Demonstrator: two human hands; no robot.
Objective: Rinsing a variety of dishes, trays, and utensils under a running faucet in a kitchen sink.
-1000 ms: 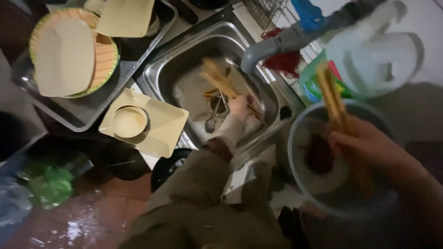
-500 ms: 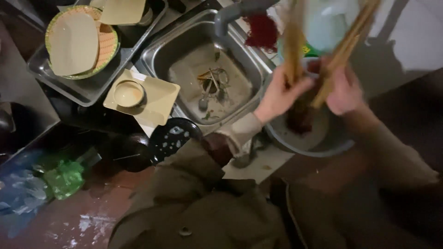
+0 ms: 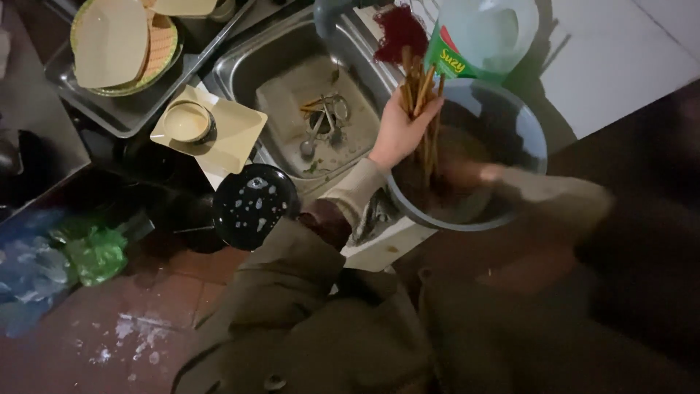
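Left hand (image 3: 397,135) grips chopsticks (image 3: 421,109) over bucket (image 3: 536,138) rim.

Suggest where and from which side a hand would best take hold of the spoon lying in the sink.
Probably the spoon's thin handle, near its middle, pinched from above. It lies flat on the sink floor, bowl end toward the near rim, handle running back into a tangle of other cutlery. The sink walls block a side approach, so coming straight down seems the clearest way in.

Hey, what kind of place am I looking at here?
Most likely a kitchen dishwashing corner: a steel sink with cutlery in it, trays of pale dishes beside it, and the left hand holding chopsticks over a grey bucket.
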